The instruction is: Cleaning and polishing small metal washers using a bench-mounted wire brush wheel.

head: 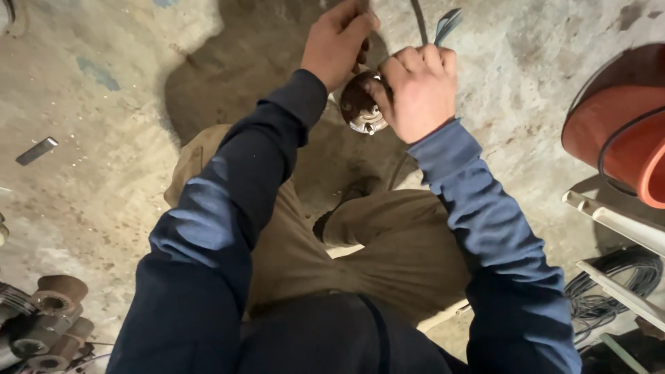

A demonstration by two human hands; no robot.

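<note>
I look down on both hands raised over a rough concrete floor (104,138), close together but not touching. My right hand (419,90) is clamped around a round, dark metal part (359,105) with a shiny, rusty rim; the thumb lies across its top and the fingers wrap behind it. The part sits between the two hands, held above the floor, just past my bent knees in tan trousers (388,242). My left hand (337,41) is closed in a fist just above and left of the part, gripping something thin that runs up out of view; I cannot tell what it is. A dark cable (418,21) and a blue-grey strip (447,24) rise from behind the right hand's fingers.

At the right edge an orange-red bucket (623,131) lies tilted, its mouth turned away, so I cannot see what it holds. Below it a white frame (613,221) stands over a coil of dark wire (609,284). At lower left, rusty cylindrical parts (48,312) lie heaped together. A small grey metal bar (37,150) lies alone on the floor, well apart from the hands.
</note>
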